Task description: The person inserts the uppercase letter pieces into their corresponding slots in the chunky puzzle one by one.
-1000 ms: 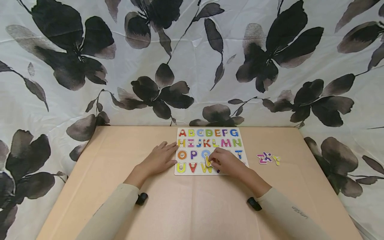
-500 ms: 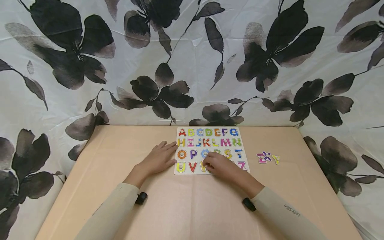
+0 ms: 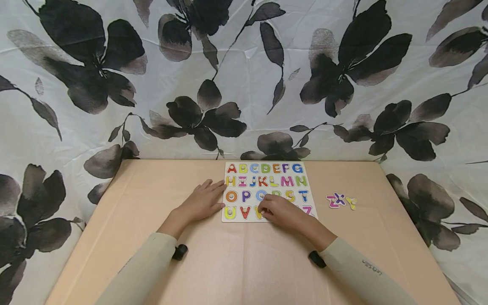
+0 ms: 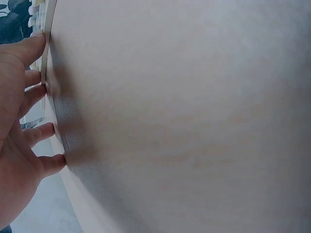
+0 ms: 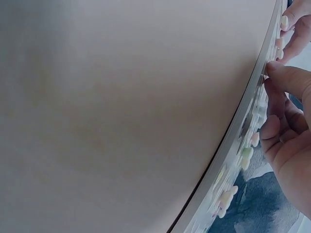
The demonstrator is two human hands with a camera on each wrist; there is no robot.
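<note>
A white alphabet puzzle board (image 3: pixel 253 204) with knobbed letter pieces lies on the table. My left hand (image 3: pixel 202 201) rests beside it, fingers spread and touching its left edge; the left wrist view shows those fingertips (image 4: pixel 46 127) on the tabletop and board edge. Over the bottom row, my right hand (image 3: pixel 282 212) pinches the yellow letter W piece (image 3: pixel 259 212), mostly hidden under the fingers. In the right wrist view the thumb and forefinger of the right hand (image 5: pixel 291 116) meet low at the board, the other fingers curled. Whether the piece lies flush cannot be seen.
To the right of the board lie loose letter pieces: a pink Z (image 3: pixel 333 202), a purple X (image 3: pixel 339 199) and a yellow Y (image 3: pixel 351 203). The beige table (image 3: pixel 244 262) ends at the back against a floral cloth (image 3: pixel 244 84).
My right hand has moved slightly left and down with the yellow W, which was visible tilted above its slot and is now mostly covered. It stays still over the last half second. The left hand has not moved.
</note>
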